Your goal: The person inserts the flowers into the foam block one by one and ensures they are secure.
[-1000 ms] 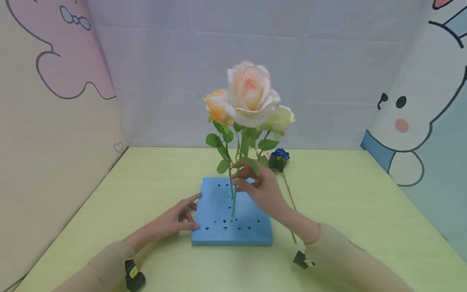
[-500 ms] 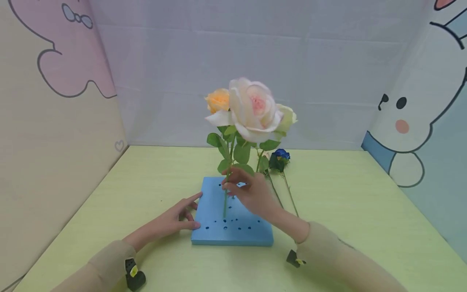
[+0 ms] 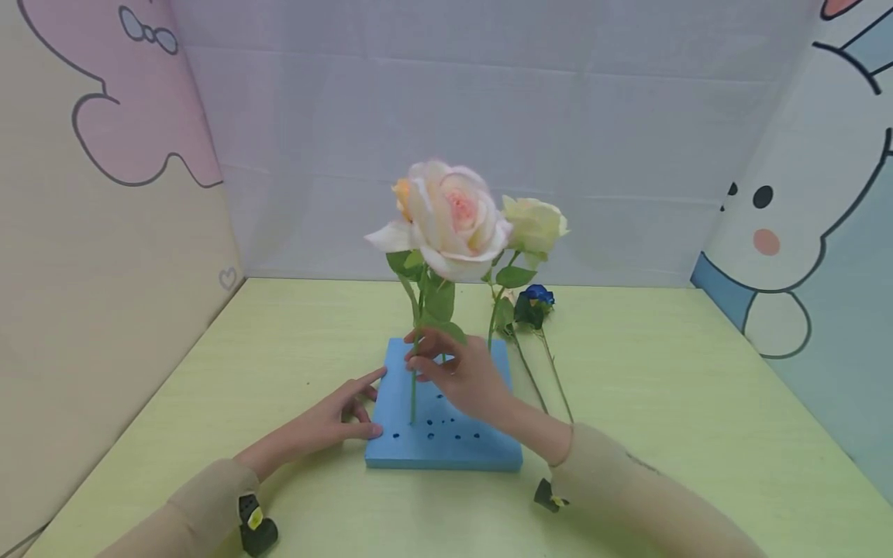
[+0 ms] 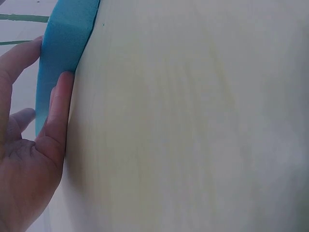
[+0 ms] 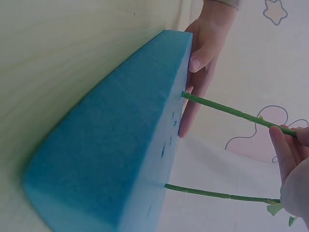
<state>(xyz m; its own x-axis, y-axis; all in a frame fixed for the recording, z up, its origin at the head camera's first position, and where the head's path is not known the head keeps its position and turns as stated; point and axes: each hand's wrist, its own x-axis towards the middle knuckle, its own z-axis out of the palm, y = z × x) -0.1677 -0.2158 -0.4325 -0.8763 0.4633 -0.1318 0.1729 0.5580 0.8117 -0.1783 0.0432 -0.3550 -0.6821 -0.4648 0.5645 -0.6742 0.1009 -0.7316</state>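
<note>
**Leftward and a little lower: your right hand (image 3: 456, 376) has shifted the pink-and-white rose (image 3: 453, 221) since half a second ago**

You hold the stem (image 3: 413, 399) pinched between thumb and fingertips of that hand, partway up, with the bloom above it. Its long axis runs nearly upright, the lower end pointing down and toward you. That end appears to meet a hole in the left part of the blue block (image 3: 460, 457); you can't tell how deep it sits. Keeping the stem square to the block's top looks like the relation that matters most.

Your left hand (image 3: 342, 415) is the nearer one to that hole, its fingers spread and touching the block's left edge without wrapping round it. Farther out, the pale green rose (image 3: 533, 225) stands toward the block's far right, and beyond your right hand the blue rose (image 3: 533, 302) lies on the table (image 3: 663, 372).
</note>
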